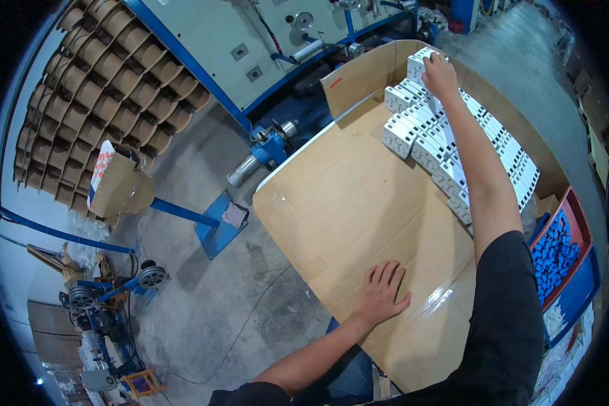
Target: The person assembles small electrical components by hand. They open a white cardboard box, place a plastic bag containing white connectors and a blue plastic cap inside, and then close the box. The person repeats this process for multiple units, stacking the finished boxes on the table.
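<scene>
At the far right corner of the cardboard-covered table [338, 203], my right hand [441, 76] is closed on a white plastic block [418, 65] with dark marks. Its fingers partly cover that block. Rows of similar white blocks [426, 152] with black slots stand packed side by side under and around my right forearm, which hides some of them. My left hand [384, 294] rests on the bare cardboard nearer to me, fingers spread and holding nothing.
Upright cardboard [514, 111] borders the table's far and right sides. A red bin [567, 196] of small blue parts [555, 257] and a blue tray [582, 294] with white pieces stand at right. A blue-edged machine [216, 47] is beyond; a blue-post stand [189, 211] is left.
</scene>
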Motion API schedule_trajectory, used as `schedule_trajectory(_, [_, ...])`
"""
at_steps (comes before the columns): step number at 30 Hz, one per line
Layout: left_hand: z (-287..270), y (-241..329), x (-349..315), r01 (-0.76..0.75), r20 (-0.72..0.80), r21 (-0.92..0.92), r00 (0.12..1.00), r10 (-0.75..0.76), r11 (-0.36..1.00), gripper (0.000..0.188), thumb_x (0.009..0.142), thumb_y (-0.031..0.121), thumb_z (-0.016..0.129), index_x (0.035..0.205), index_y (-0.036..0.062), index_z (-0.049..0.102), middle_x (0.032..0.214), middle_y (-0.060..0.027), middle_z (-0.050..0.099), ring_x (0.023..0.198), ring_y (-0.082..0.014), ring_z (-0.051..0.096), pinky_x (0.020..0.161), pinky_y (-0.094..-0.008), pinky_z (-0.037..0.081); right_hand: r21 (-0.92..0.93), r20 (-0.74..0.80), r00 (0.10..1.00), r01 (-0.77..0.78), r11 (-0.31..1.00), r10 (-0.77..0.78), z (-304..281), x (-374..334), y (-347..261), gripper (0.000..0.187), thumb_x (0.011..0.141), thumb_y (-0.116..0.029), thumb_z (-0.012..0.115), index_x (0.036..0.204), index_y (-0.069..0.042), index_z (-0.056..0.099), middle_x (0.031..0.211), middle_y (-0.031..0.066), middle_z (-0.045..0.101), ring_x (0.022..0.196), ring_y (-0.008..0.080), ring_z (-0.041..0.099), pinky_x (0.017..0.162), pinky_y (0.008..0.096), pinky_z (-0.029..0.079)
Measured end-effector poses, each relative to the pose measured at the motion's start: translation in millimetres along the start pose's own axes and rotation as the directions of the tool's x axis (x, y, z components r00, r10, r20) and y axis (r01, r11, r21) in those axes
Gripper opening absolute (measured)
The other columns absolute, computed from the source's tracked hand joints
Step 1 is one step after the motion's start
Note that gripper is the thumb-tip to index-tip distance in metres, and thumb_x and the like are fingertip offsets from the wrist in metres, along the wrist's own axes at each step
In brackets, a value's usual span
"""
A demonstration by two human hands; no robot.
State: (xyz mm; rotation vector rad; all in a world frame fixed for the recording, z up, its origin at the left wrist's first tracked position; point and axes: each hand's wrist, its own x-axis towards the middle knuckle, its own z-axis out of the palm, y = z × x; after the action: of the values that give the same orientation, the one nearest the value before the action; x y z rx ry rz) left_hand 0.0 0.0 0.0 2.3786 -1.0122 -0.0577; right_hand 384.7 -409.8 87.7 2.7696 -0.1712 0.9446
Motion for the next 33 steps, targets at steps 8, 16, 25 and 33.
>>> schedule_trajectory(8, [0.0,2.3,-3.9,-0.036,-0.058,0.009,0.998,0.037,0.999,0.062,0.083,0.045,0.07,0.129,0.0055,0.057,0.137,-0.0152,0.051,0.135,-0.0324,0.044,0.113,-0.0505,0.034,0.09,-0.083,0.992,-0.088,0.992,0.095,-47.7,-47.2,-1.3,0.039,0.08,-0.018,0.075,0.118,-0.009,0.067,0.117,0.012,0.061,0.118,0.0309,0.058,0.086,0.0477,0.051])
schedule_trajectory(16, [3.7,4.1,-9.2,-0.03,-0.05,0.115,0.998,0.036,0.993,0.061,0.083,0.047,0.068,0.127,0.0064,0.058,0.135,-0.0143,0.051,0.132,-0.0322,0.045,0.111,-0.0495,0.033,0.618,-0.017,0.863,-0.388,0.684,0.505,-184.0,-250.1,-87.8,0.027,0.089,-0.015,0.07,0.111,0.0,0.065,0.109,0.0203,0.064,0.105,0.0403,0.06,0.092,0.0459,0.05])
schedule_trajectory(25, [11.0,4.7,-17.8,-0.206,-0.127,0.158,0.966,0.227,0.966,0.042,0.092,0.035,0.068,0.124,0.0086,0.06,0.121,-0.0119,0.06,0.114,-0.0296,0.056,0.098,-0.047,0.041,0.622,0.52,0.637,-0.739,0.258,0.57,-421.8,-551.8,-212.2,0.017,0.091,0.001,0.064,0.107,0.0,0.067,0.109,0.0141,0.066,0.097,0.0256,0.067,0.079,0.0323,0.055])
schedule_trajectory(33, [-1.7,49.5,-45.7,-0.2,-0.036,-0.197,0.98,0.197,0.96,0.025,0.097,0.027,0.064,0.112,0.0068,0.066,0.098,-0.0065,0.067,0.094,-0.0231,0.064,0.086,-0.0408,0.048,0.516,0.472,0.578,-0.793,0.322,0.665,-513.1,-637.9,-169.2,0.019,0.091,0.002,0.062,0.109,-0.001,0.068,0.111,0.0126,0.066,0.095,0.0225,0.067,0.076,0.0318,0.055])
